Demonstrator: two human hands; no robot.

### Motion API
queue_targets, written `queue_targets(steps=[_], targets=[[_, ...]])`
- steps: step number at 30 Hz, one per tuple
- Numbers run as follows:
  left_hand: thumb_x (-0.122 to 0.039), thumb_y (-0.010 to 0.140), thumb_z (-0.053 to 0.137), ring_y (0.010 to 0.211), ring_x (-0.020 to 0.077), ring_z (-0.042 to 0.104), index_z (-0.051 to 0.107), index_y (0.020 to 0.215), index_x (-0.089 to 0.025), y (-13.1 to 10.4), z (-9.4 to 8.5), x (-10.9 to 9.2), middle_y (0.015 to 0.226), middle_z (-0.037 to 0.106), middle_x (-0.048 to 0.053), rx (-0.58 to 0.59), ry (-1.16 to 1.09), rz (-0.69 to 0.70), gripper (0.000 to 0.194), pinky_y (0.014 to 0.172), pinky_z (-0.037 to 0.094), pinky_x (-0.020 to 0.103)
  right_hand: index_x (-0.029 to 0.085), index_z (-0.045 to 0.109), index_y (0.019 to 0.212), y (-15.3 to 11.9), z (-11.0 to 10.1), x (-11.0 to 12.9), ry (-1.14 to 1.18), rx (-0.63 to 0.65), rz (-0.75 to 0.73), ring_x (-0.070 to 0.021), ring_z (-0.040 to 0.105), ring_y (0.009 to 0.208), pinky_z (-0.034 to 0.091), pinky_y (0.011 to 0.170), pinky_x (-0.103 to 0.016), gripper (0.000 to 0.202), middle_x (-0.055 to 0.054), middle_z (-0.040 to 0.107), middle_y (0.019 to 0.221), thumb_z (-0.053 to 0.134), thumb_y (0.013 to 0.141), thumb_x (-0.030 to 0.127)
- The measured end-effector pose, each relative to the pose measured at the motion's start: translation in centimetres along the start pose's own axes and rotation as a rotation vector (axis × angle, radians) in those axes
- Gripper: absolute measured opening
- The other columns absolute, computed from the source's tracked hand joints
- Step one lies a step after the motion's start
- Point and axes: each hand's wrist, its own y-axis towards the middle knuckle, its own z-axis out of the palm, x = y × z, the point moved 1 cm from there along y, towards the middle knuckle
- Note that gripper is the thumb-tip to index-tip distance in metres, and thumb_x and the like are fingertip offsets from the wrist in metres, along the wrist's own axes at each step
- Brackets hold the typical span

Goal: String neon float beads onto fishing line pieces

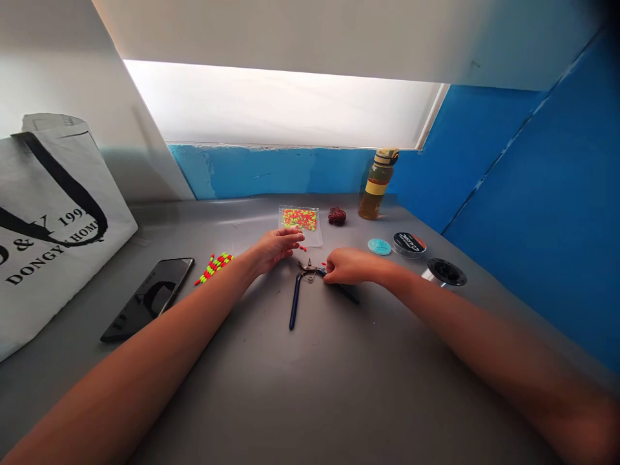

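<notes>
My left hand [277, 250] is closed, its fingers pressed together beside a clear bag of red and yellow-green beads [300, 219]. What it pinches, if anything, is too small to name. A few red beads [303, 248] show by its fingertips. My right hand [349, 265] is closed above one handle of the blue-handled pliers [294, 302], with a red bead [323, 263] at its fingertips. The pliers lie spread on the grey table [310, 387], jaws pointing away from me. Left of my left hand lies a woven piece of red and yellow-green beads [216, 268], partly hidden by the forearm.
At left are a black phone [150, 299] and a white bag [53, 226]. Beyond the hands stand a dark red yarn ball [336, 216] and a bottle [376, 184]. To the right lie a turquoise disc [379, 247], a round case [409, 245] and a spool [446, 272].
</notes>
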Motion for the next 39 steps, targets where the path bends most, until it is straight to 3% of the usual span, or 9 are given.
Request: queue_targets(steps=[3, 8, 15, 17, 24, 28, 32, 36, 39], targets=[[-0.032, 0.056, 0.091, 0.083, 0.0115, 0.062, 0.073, 0.095, -0.02, 0.0, 0.0, 0.0, 0.106, 0.071, 0.005, -0.01, 0.029, -0.004, 0.045, 0.072, 0.045, 0.025, 0.019, 0.057, 0.068, 0.4, 0.1, -0.3, 0.152, 0.065, 0.02, -0.0148, 0.052, 0.055, 0.031, 0.049, -0.029, 0.018, -0.002, 0.059, 0.063, 0.058, 0.077, 0.035], [-0.034, 0.058, 0.09, 0.087, 0.0149, 0.063, 0.073, 0.098, -0.02, 0.0, -0.1, 0.1, 0.114, 0.071, 0.008, -0.001, 0.055, 0.012, 0.045, 0.073, 0.046, 0.027, 0.02, 0.059, 0.077, 0.3, -0.4, -0.5, 0.244, 0.006, 0.001, -0.0125, 0.044, 0.049, 0.026, 0.044, -0.029, 0.016, -0.001, 0.056, 0.063, 0.058, 0.078, 0.037], [-0.031, 0.06, 0.088, 0.086, 0.0158, 0.064, 0.072, 0.098, -0.018, 0.4, -0.3, 0.4, 0.111, 0.071, 0.009, 0.003, 0.049, 0.016, 0.043, 0.072, 0.047, 0.028, 0.02, 0.058, 0.08, -1.7, -3.1, 0.1, 0.552, 0.061, -0.116, -0.0108, 0.042, 0.051, 0.027, 0.043, -0.025, 0.017, 0.0, 0.055, 0.067, 0.066, 0.074, 0.035], [-0.03, 0.06, 0.089, 0.087, 0.0159, 0.064, 0.072, 0.096, -0.018, 0.6, -0.4, 0.6, 0.108, 0.071, 0.009, 0.007, 0.041, 0.021, 0.042, 0.073, 0.047, 0.028, 0.02, 0.057, 0.077, -2.4, -4.0, 0.2, 0.565, -0.019, -0.124, -0.0104, 0.041, 0.051, 0.026, 0.043, -0.025, 0.018, 0.0, 0.052, 0.065, 0.067, 0.074, 0.035], [-0.032, 0.059, 0.09, 0.087, 0.0151, 0.064, 0.072, 0.096, -0.018, 0.5, -0.4, 0.5, 0.102, 0.071, 0.007, 0.006, 0.059, -0.007, 0.043, 0.078, 0.048, 0.028, 0.019, 0.051, 0.07, -2.7, -4.7, -0.2, 0.427, -0.529, -0.059, -0.0115, 0.04, 0.054, 0.027, 0.048, -0.028, 0.024, -0.001, 0.052, 0.064, 0.061, 0.081, 0.038], [-0.031, 0.06, 0.09, 0.092, 0.0162, 0.064, 0.072, 0.096, -0.018, 0.2, -0.1, 0.2, 0.103, 0.071, 0.007, -0.003, 0.061, -0.015, 0.042, 0.081, 0.048, 0.028, 0.02, 0.051, 0.069, -1.1, -4.1, -1.2, 0.374, -0.641, -0.002, -0.0142, 0.044, 0.06, 0.03, 0.053, -0.029, 0.031, -0.002, 0.053, 0.065, 0.06, 0.083, 0.046], [-0.03, 0.06, 0.09, 0.09, 0.0141, 0.064, 0.072, 0.095, -0.018, 0.2, -0.1, 0.3, 0.103, 0.07, 0.005, 0.013, 0.058, -0.018, 0.041, 0.079, 0.047, 0.027, 0.019, 0.058, 0.087, 0.2, -3.7, -2.3, 0.55, -0.568, -0.015, -0.019, 0.056, 0.075, 0.043, 0.063, -0.031, 0.018, -0.007, 0.064, 0.084, 0.064, 0.08, 0.035], [-0.031, 0.059, 0.09, 0.087, 0.0145, 0.063, 0.072, 0.096, -0.018, 0.5, -0.5, 0.5, 0.103, 0.07, 0.007, 0.033, 0.056, -0.008, 0.043, 0.08, 0.048, 0.028, 0.025, 0.054, 0.123, 0.6, -3.4, -2.5, 0.886, -0.299, -0.133, -0.0238, 0.061, 0.105, 0.05, 0.086, -0.036, 0.048, -0.008, 0.065, 0.115, 0.061, 0.076, 0.021], [-0.033, 0.061, 0.09, 0.088, 0.0147, 0.063, 0.072, 0.097, -0.017, 0.7, -0.7, 0.7, 0.104, 0.071, 0.008, 0.038, 0.064, -0.007, 0.043, 0.081, 0.048, 0.028, 0.025, 0.052, 0.127, 0.3, -3.3, -2.0, 1.029, -0.175, -0.112, -0.0246, 0.059, 0.115, 0.048, 0.099, -0.04, 0.052, -0.008, 0.066, 0.119, 0.06, 0.075, 0.019]])
